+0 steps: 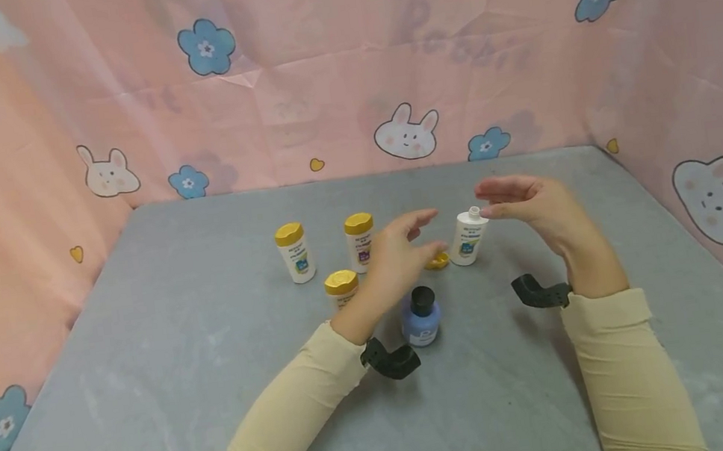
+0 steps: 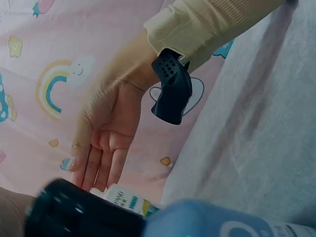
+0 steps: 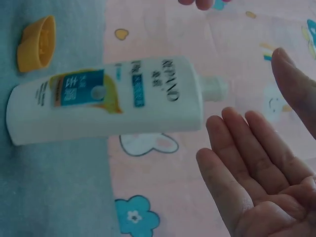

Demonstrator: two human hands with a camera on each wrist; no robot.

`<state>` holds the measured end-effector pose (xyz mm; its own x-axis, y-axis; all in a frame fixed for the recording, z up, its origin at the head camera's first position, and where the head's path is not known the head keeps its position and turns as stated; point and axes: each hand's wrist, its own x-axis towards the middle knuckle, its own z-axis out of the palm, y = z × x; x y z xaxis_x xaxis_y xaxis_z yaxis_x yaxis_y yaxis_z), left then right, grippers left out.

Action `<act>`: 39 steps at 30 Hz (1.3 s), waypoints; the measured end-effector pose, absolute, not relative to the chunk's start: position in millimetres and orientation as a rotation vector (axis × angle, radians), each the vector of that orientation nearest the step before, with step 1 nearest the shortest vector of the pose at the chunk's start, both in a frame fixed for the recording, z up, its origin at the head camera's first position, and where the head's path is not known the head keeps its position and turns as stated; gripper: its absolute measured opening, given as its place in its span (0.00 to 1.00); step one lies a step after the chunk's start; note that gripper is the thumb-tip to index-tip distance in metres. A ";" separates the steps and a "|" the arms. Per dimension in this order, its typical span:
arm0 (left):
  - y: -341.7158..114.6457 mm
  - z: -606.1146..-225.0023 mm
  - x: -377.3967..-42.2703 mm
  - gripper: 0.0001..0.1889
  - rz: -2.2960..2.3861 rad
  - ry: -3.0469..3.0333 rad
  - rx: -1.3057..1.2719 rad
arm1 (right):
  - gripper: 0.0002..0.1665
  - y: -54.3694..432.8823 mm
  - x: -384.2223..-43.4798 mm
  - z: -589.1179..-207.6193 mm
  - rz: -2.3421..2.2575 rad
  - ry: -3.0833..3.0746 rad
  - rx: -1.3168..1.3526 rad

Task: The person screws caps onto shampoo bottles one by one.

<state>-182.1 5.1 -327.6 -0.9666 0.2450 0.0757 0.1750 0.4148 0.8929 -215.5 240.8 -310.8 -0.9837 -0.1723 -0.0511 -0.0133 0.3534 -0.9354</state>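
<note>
An uncapped white bottle [image 1: 469, 238] stands upright on the grey table, its bare neck [image 3: 214, 89] showing in the right wrist view. My right hand [image 1: 532, 208] is held beside that neck, thumb and fingers spread apart and nothing between them. Left of the bottle, my left hand [image 1: 398, 251] hovers with its fingers loosely bent, also holding nothing. A yellow cap [image 3: 37, 43] lies on the table by the bottle's base, partly behind my left thumb in the head view. Below my left hand stands a blue bottle [image 1: 421, 320] with a black cap [image 1: 422, 300].
Three white bottles with gold caps stand to the left: one farthest left [image 1: 296, 254], one behind my left hand [image 1: 360, 241], and one nearer [image 1: 342, 285], partly hidden by my left wrist. A pink patterned cloth [image 1: 289, 76] hangs behind the table.
</note>
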 end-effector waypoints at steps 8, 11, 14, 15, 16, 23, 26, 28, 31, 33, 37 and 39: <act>9.0 -346.9 -194.6 0.27 1.590 2.503 0.198 | 0.40 245.3 -224.3 -324.2 -1.554 2.410 -0.183; 11.1 -354.4 -198.4 0.28 1.592 2.465 0.147 | 0.40 245.4 -226.4 -329.9 -1.546 2.386 -0.183; 12.0 -361.7 -202.1 0.29 1.602 2.428 0.123 | 0.40 243.8 -227.6 -334.0 -1.564 2.370 -0.166; 11.9 -364.3 -203.4 0.29 1.603 2.422 0.124 | 0.40 242.9 -228.0 -335.2 -1.562 2.371 -0.164; 11.6 -366.9 -204.7 0.30 1.605 2.415 0.130 | 0.40 241.9 -228.5 -336.3 -1.557 2.373 -0.157; 10.4 -382.9 -211.3 0.29 1.567 2.399 0.168 | 0.38 236.1 -231.6 -341.3 -1.514 2.391 -0.118; 11.5 -388.6 -212.6 0.28 1.552 2.409 0.181 | 0.37 235.7 -232.5 -342.9 -1.507 2.390 -0.104; 12.5 -391.9 -213.4 0.28 1.542 2.423 0.192 | 0.37 235.9 -232.8 -344.2 -1.492 2.391 -0.096; 13.7 -395.2 -214.2 0.28 1.535 2.438 0.209 | 0.37 236.3 -233.3 -345.9 -1.493 2.379 -0.092; 14.0 -396.8 -214.7 0.28 1.540 2.442 0.220 | 0.37 236.6 -233.8 -346.8 -1.502 2.369 -0.092; 14.0 -399.7 -215.2 0.28 1.545 2.454 0.251 | 0.38 236.1 -234.8 -347.1 -1.501 2.361 -0.090; 14.1 -401.3 -215.6 0.28 1.542 2.463 0.268 | 0.38 235.8 -235.1 -346.6 -1.485 2.365 -0.086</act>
